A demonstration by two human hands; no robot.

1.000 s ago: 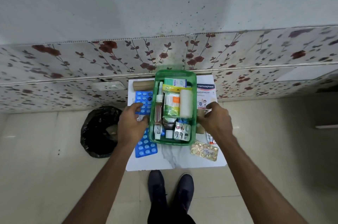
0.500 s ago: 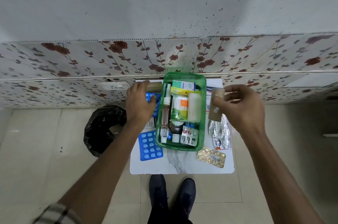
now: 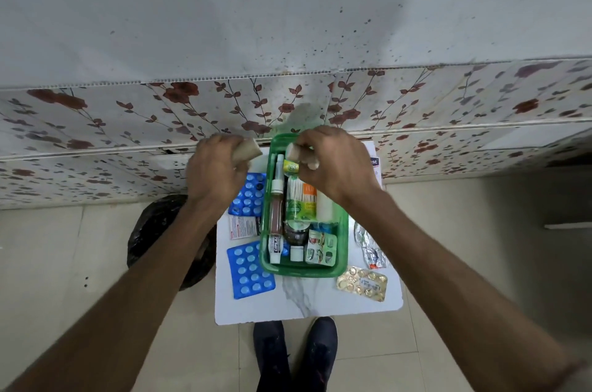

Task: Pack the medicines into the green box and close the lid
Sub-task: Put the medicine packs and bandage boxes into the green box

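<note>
The green box (image 3: 342, 241) stands open on a small white table (image 3: 307, 305), filled with tubes, a brown bottle, a white roll and a blister strip. My left hand (image 3: 214, 173) grips a beige bandage roll (image 3: 248, 149) just left of the box's far end. My right hand (image 3: 333, 164) holds a second beige roll (image 3: 296, 153) over the box's far end. Two blue blister sheets (image 3: 251, 270) and a red-and-white sachet (image 3: 243, 226) lie left of the box. A silver strip (image 3: 368, 247) and a gold blister pack (image 3: 362, 284) lie to its right.
A white carton (image 3: 373, 164) peeks out behind my right hand. A black bin bag (image 3: 153, 231) sits on the floor left of the table. A floral-tiled wall (image 3: 128, 122) rises right behind the table. My shoes (image 3: 294, 356) are at the table's near edge.
My left hand has lifted the beige roll from the table's far left. My right hand has carried its roll leftward from beside the box to over the box's far end.
</note>
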